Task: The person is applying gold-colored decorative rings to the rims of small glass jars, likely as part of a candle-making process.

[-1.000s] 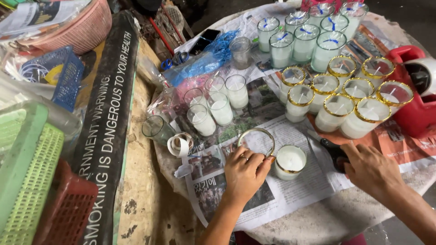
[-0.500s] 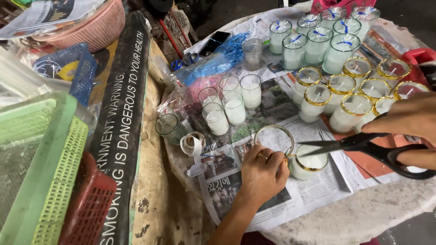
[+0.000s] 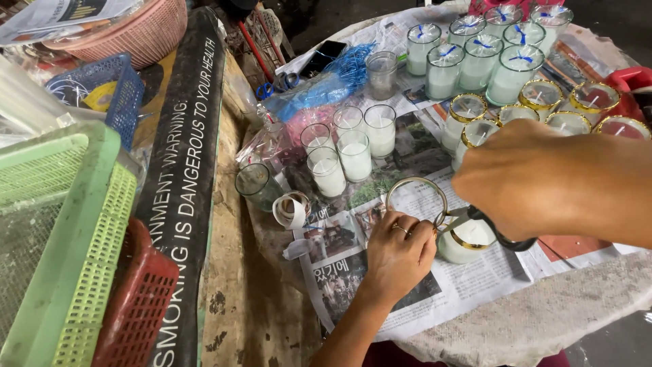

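Head view: gold-rimmed glass (image 3: pixel 416 202) on newspaper (image 3: pixel 380 285), tilted, pinched by left hand (image 3: pixel 397 255), fingers curled on its rim. Right hand (image 3: pixel 536 180) closed round black-handled scissors (image 3: pixel 499 231), blades hidden. White candle glass (image 3: pixel 465 241) just beside, touching unclear. Plain candle glasses (image 3: pixel 353 149) behind; tape roll (image 3: pixel 292 209) left; green basket (image 3: pixel 64 238) far left.
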